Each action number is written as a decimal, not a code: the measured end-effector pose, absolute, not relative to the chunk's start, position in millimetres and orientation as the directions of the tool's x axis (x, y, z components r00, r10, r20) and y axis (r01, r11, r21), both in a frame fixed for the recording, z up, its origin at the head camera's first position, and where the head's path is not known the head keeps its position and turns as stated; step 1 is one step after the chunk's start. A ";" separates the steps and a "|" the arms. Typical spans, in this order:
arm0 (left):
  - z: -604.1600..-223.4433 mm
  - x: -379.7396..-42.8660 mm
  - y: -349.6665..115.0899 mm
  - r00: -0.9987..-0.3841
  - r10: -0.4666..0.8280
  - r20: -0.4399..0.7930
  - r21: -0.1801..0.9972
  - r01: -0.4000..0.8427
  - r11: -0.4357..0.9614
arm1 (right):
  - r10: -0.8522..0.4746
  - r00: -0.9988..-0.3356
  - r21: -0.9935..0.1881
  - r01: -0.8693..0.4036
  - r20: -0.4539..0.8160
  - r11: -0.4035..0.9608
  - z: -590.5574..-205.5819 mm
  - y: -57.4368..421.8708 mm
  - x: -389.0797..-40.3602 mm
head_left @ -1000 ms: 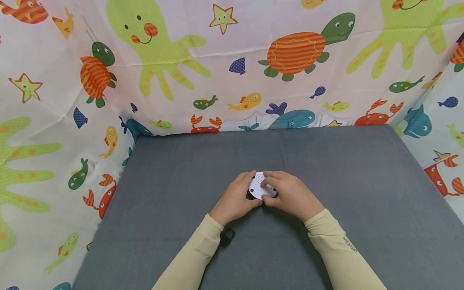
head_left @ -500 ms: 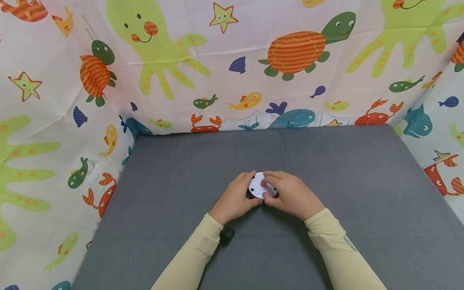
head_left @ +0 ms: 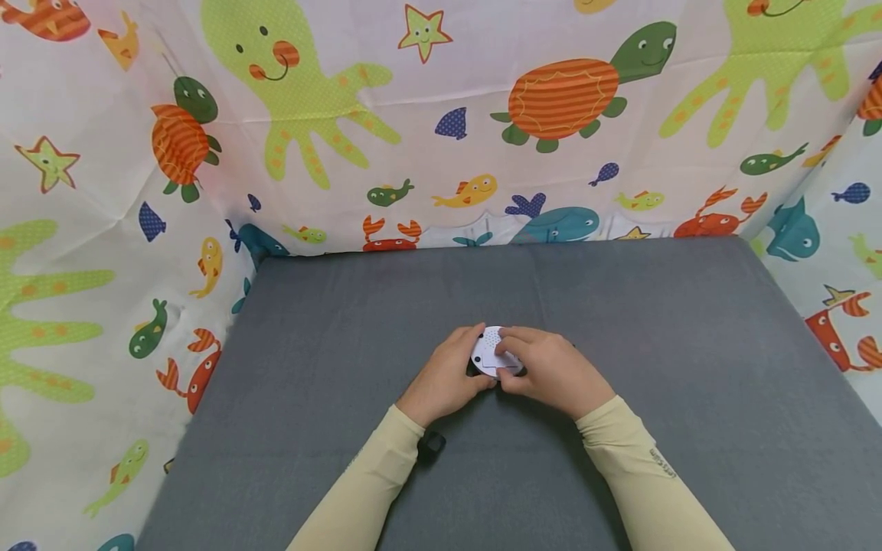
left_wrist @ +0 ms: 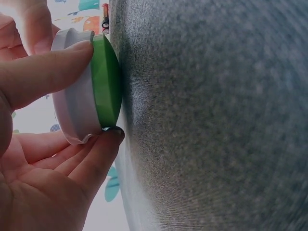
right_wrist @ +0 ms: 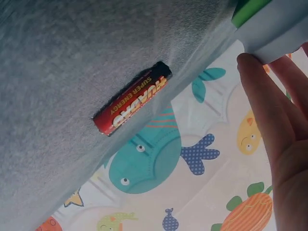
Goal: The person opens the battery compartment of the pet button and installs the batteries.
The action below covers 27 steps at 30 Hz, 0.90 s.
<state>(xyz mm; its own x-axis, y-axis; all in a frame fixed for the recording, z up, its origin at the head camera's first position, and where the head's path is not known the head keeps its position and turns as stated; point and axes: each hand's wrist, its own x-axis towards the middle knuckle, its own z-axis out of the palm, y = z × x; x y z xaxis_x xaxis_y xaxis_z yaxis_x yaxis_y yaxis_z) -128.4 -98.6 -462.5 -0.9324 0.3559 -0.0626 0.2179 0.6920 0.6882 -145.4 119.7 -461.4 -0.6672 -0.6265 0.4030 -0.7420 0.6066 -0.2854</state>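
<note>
A round white device (head_left: 488,346) with small holes, dark feet and a rectangular panel outline on its upturned face is at the middle of the table. Its domed green side (left_wrist: 107,82) faces down, close over the cloth. My left hand (head_left: 448,375) grips its white rim, thumb on one side and fingers (left_wrist: 98,163) on the other. From the right, my right hand (head_left: 547,371) holds it too, thumb at the near edge and a bent index finger on the white face near the panel. The right palm side is partly hidden.
A red and black battery (right_wrist: 134,98) lies on the grey cloth-covered table (head_left: 344,321) beyond my right hand. Fabric walls (head_left: 441,99) with printed sea animals enclose the table at the back and both sides. A small black block (head_left: 432,445) sits by my left wrist.
My right hand has shifted slightly left over the device, and the dark foot on its right side is now covered. The panel's outline shows more plainly. My left hand keeps its grip.
</note>
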 end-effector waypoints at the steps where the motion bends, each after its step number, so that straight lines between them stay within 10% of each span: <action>1: -462.2 -128.5 -98.3 -0.932 0.357 -0.062 0.689 0.219 0.691 | -0.624 -0.667 -0.283 -0.742 0.407 0.608 -461.2 120.1 -145.4; 27: -462.3 -128.1 -98.6 -0.936 0.347 -0.065 0.688 0.210 0.694 | -0.587 -0.742 -0.461 -0.666 0.325 0.586 -457.9 123.0 -145.9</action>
